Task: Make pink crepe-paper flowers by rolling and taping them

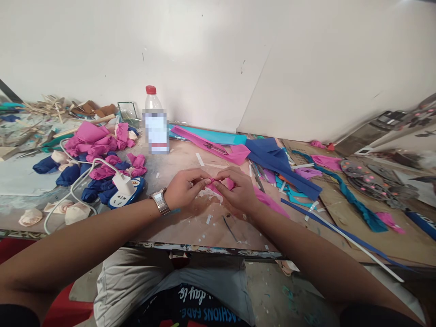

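Left hand (185, 187) and right hand (238, 188): both grips clamped on the pink material (211, 185), thumb to finger — you've got it above the desk (190, 234), near middle. Bottle (156, 129) upright, far left of it; pink bundles (89, 135) left — dark blue strip (284, 168) right.

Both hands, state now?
Left hand: closed, pinching pink material between thumb and fingers.
Right hand: closed, pinching the same pink material right beside it.
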### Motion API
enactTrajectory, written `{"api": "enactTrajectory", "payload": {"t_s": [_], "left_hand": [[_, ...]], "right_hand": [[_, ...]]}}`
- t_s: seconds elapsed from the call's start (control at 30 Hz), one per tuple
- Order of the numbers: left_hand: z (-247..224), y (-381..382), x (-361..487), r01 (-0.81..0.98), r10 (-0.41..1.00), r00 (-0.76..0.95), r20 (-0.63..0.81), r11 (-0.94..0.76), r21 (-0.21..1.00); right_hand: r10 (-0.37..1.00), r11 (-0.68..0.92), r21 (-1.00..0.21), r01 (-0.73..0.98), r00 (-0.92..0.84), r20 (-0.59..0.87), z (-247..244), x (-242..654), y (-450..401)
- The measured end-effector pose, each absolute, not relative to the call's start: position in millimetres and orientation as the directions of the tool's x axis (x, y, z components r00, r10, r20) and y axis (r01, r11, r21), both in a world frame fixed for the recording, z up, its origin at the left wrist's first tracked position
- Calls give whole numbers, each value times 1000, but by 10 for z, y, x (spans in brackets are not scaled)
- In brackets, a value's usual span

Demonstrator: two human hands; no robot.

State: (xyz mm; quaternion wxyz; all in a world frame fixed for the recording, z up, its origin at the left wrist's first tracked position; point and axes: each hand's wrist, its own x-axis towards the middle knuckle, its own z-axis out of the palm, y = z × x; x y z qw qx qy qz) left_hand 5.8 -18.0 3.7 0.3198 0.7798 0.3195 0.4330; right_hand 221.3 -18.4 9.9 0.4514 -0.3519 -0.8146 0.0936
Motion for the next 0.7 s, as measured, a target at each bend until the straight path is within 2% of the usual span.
{"api": "enactTrajectory", "payload": {"t_s": [0.27,0.5,0.7], "left_hand": [[9,-170,69,244,777,446,444,-583,775],[12,-182,87,281,805,433,406,-548,787],[26,-180,81,331,779,438,449,-604,725]], "right_hand": [[580,802,-422,423,-382,720,98,2225,-161],[613,779,-467,418,-358,704,118,2207,-192],[619,777,-472,417,-366,695,110,2202,-207]]}}
